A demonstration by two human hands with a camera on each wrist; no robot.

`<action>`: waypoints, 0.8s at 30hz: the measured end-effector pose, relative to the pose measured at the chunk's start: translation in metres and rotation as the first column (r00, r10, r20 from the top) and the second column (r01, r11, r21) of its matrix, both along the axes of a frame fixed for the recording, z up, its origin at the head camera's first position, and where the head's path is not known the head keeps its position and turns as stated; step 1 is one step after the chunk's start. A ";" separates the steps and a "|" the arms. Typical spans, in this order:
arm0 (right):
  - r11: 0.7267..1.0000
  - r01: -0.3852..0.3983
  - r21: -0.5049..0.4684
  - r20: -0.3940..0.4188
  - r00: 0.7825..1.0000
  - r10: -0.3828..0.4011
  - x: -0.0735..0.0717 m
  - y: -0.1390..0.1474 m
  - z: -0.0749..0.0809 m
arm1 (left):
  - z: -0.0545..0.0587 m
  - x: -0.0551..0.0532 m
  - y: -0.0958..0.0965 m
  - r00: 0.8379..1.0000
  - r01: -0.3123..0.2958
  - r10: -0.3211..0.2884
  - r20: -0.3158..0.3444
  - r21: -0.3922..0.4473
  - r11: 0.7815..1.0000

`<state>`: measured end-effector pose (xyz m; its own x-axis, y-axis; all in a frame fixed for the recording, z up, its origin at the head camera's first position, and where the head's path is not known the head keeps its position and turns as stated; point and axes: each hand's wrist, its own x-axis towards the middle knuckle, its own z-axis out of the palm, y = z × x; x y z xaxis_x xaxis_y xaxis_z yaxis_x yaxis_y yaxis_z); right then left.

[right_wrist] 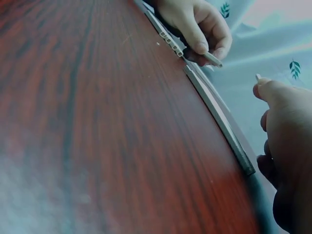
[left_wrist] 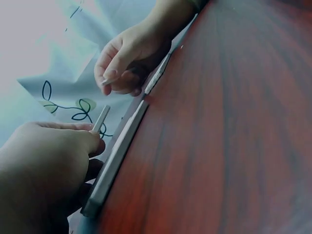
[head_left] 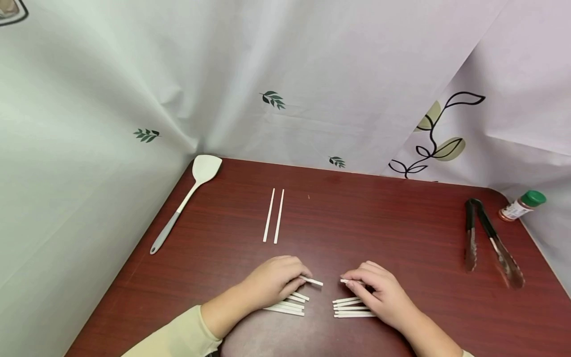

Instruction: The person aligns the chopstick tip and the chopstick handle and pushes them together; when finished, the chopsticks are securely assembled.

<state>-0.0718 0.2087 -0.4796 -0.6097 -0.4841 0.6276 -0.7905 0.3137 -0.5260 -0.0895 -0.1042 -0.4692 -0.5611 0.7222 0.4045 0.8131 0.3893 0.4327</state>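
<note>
My left hand [head_left: 276, 281] pinches a white chopstick [head_left: 314, 282] between thumb and fingers, with one squared end sticking out to the right. Facing it across a small gap, my right hand [head_left: 382, 293] pinches another white chopstick [head_left: 343, 281], whose tip points left; most of its length is hidden by the fingers. Both wrist views show these two tips raised above the tabletop. Below the left hand lies a group of chopsticks [head_left: 294, 313], partly covered by it. A similar group of chopsticks [head_left: 352, 315] lies beside the right hand, ends facing the left group.
Two parallel chopsticks [head_left: 273, 216] lie further back on the dark red wooden table [head_left: 383, 218]. A white spatula [head_left: 205, 169] with a grey handle is along the left edge. Tongs [head_left: 485, 218] and a green-capped shaker bottle [head_left: 516, 210] are at right. Patterned cloth [head_left: 321, 84] hangs around the table.
</note>
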 end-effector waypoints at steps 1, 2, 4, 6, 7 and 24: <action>1.000 -0.012 0.006 -0.008 1.000 0.012 0.000 0.000 0.000 | 0.000 0.001 0.000 1.000 0.003 -0.003 -0.012 0.017 1.000; 1.000 -0.020 0.015 -0.017 1.000 0.021 0.000 -0.001 0.000 | 0.000 0.001 0.000 1.000 0.005 -0.005 -0.016 0.034 0.999; 0.999 -0.036 0.039 -0.036 0.999 0.038 0.000 -0.001 0.000 | -0.001 0.002 0.001 0.999 0.002 0.000 -0.035 0.065 0.998; 0.997 -0.047 0.061 -0.050 0.997 0.050 0.001 -0.001 0.001 | -0.001 0.003 0.002 0.998 -0.001 0.007 -0.064 0.093 0.996; 0.996 -0.052 0.069 -0.055 0.997 0.056 0.001 -0.001 0.001 | -0.001 0.004 0.002 0.997 -0.002 0.011 -0.083 0.105 0.995; 0.984 -0.177 -0.030 -0.008 0.984 0.177 0.006 -0.009 -0.004 | -0.003 0.005 0.007 0.987 0.066 -0.037 -0.154 0.186 0.980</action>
